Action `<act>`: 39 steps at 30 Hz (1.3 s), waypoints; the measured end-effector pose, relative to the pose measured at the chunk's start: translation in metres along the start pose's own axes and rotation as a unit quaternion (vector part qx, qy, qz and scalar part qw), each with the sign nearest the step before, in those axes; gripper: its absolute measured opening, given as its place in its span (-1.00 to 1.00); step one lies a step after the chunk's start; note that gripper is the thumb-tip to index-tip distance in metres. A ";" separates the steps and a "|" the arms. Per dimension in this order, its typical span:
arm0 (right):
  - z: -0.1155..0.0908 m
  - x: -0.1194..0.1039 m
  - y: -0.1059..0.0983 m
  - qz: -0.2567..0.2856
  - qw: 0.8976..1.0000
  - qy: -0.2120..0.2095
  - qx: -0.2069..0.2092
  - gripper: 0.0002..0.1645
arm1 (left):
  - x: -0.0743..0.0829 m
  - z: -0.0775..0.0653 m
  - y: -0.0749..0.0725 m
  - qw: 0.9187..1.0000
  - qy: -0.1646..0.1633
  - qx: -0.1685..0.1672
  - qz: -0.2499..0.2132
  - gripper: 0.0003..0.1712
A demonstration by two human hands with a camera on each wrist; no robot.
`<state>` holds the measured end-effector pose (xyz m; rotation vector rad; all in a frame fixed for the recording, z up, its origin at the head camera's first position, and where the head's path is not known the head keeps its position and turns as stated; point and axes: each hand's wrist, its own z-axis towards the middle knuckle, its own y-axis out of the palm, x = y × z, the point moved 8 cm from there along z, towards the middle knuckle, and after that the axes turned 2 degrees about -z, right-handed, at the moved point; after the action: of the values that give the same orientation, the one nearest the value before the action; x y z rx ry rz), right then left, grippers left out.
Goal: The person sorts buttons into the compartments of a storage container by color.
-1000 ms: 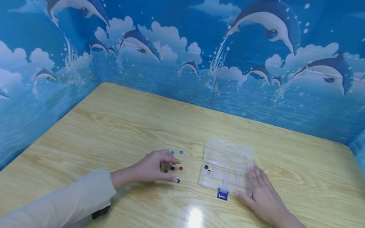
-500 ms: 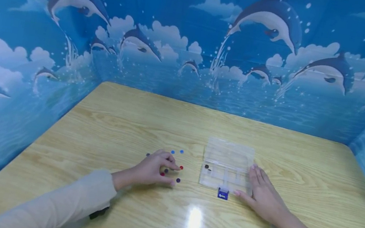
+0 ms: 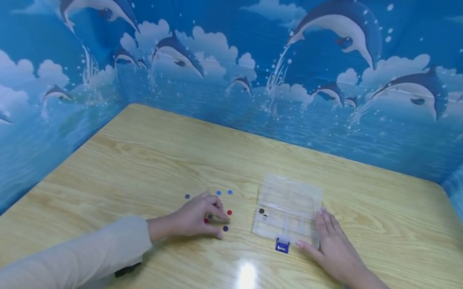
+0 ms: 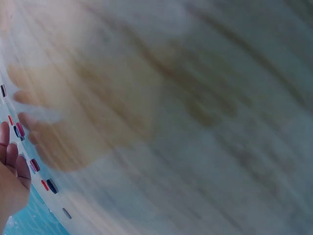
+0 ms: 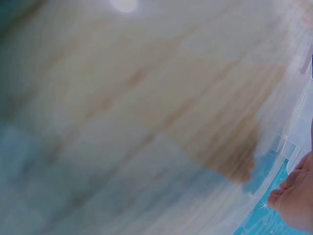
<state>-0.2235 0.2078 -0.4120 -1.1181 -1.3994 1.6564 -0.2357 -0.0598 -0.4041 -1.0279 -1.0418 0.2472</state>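
Observation:
My left hand (image 3: pixel 195 216) is low over small round discs on the table in the head view. Its thumb and index finger stand apart, with a dark disc (image 3: pixel 225 229) lying between their tips, apparently untouched. A red disc (image 3: pixel 229 212) lies just beyond the index finger; another red disc (image 3: pixel 206 221) and a dark one show under the palm. My right hand (image 3: pixel 335 249) rests along the right side of a clear plastic compartment box (image 3: pixel 265 231), its fingers extended and thumb at the front edge. The box's lid (image 3: pixel 291 194) is laid back. A dark disc (image 3: pixel 262 211) sits in its left compartment.
Two blue discs (image 3: pixel 224 193) lie behind the left hand, and a dark disc (image 3: pixel 187 196) lies to its left. A blue latch (image 3: pixel 282 245) projects from the box's front. Dolphin-print curtains (image 3: pixel 238 100) border the wooden table (image 3: pixel 176 146) at the back and sides.
My left hand has shifted slightly, its index finger coming from behind the red disc toward the front dark disc, uncovering discs near the palm. The right hand and box stay put.

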 end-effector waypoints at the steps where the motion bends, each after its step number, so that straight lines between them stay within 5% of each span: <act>1: 0.000 0.000 0.000 0.000 1.000 -0.001 0.002 0.11 | 0.000 0.000 0.000 1.000 -0.001 0.000 0.000 -0.58; 39: 0.000 -0.003 -0.003 0.006 1.000 0.002 -0.001 0.11 | 0.006 0.012 0.005 0.998 0.048 -0.003 0.035 -0.90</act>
<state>-0.2226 0.2061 -0.4089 -1.1320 -1.3937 1.6608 -0.2408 -0.0461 -0.4035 -1.0727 -0.9208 0.2495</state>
